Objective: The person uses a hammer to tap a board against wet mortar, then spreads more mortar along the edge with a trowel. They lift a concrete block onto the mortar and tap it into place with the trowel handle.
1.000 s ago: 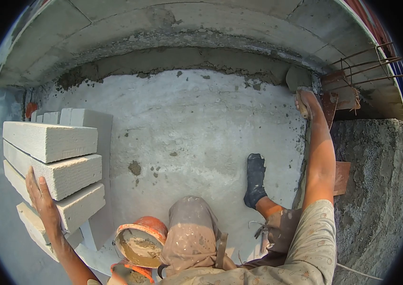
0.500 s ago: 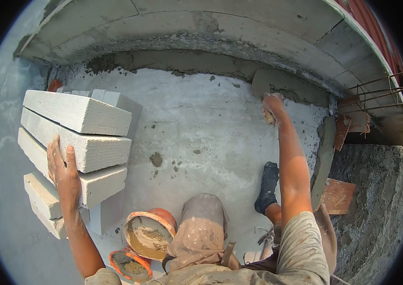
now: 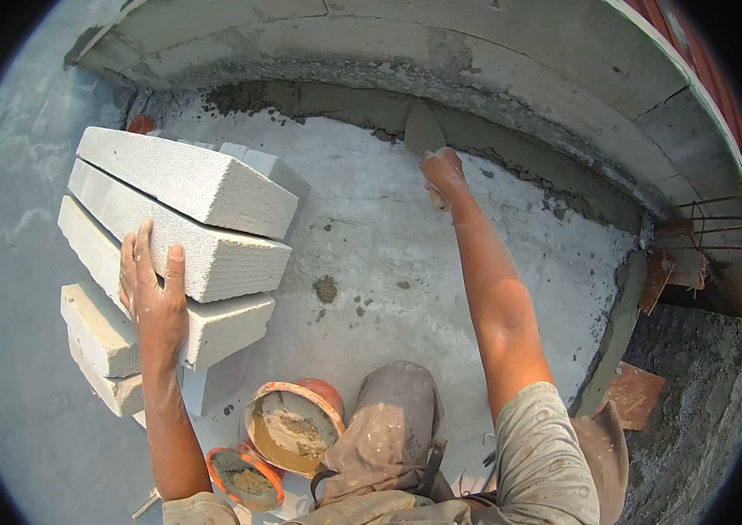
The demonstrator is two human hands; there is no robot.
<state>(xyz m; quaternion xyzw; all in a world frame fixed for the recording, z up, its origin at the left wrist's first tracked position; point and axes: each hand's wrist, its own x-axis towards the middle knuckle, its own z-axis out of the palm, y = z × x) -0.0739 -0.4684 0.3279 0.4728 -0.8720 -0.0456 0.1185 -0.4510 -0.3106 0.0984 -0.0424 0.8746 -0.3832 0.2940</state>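
My right hand (image 3: 444, 172) is closed round the handle of a pointed trowel (image 3: 424, 129). The blade lies against the band of wet mortar (image 3: 336, 103) that runs along the foot of the curved wall. On the left, my left hand (image 3: 154, 293) rests with fingers apart against the side of a stack of pale blocks (image 3: 235, 262). Its fingertips touch a block near the top of the stack, and it grips nothing.
Between my knee and the blocks stand an orange bucket (image 3: 294, 429) of watery mortar and a smaller orange bucket (image 3: 247, 479). The grey block wall (image 3: 528, 44) curves across the back. Rebar (image 3: 721, 219) sticks out at right, above wood pieces (image 3: 633, 395) and a rough ledge.
My right hand has moved the trowel leftward along the mortar band. The view has shifted, so the stack and buckets appear further right. My left hand stays on the blocks.
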